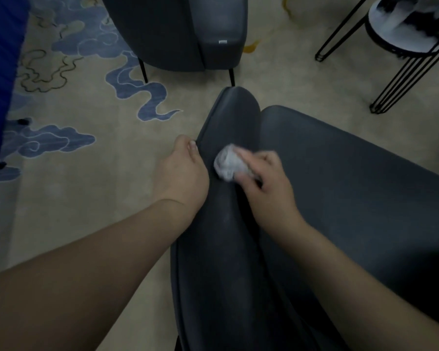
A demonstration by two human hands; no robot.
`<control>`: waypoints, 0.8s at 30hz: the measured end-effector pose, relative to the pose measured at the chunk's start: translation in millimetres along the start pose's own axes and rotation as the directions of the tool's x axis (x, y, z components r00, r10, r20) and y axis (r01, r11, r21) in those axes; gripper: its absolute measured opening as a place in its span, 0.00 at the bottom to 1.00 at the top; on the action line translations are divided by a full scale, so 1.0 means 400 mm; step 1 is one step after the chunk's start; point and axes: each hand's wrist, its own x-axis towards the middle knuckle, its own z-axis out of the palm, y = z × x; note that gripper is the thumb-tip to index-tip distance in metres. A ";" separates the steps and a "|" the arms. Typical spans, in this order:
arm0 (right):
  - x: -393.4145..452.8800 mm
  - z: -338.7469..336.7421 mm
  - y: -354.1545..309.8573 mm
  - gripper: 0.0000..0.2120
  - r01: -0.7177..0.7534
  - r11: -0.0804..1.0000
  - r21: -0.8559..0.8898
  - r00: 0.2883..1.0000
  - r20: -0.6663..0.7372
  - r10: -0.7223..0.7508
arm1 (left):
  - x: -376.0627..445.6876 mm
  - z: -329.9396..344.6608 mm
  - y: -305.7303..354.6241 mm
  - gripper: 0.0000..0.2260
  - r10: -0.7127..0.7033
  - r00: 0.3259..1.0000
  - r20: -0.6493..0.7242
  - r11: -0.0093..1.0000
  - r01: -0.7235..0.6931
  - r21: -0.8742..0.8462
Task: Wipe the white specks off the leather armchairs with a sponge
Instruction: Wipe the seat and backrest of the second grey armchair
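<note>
Both forearms reach forward, left hand and right hand fingers curled.
</note>
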 end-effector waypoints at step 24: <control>0.020 0.010 -0.071 0.20 -0.109 0.991 -0.077 0.994 0.021 0.111 | 0.008 0.000 -0.013 0.10 0.042 0.999 0.005 0.999 -0.042 -0.016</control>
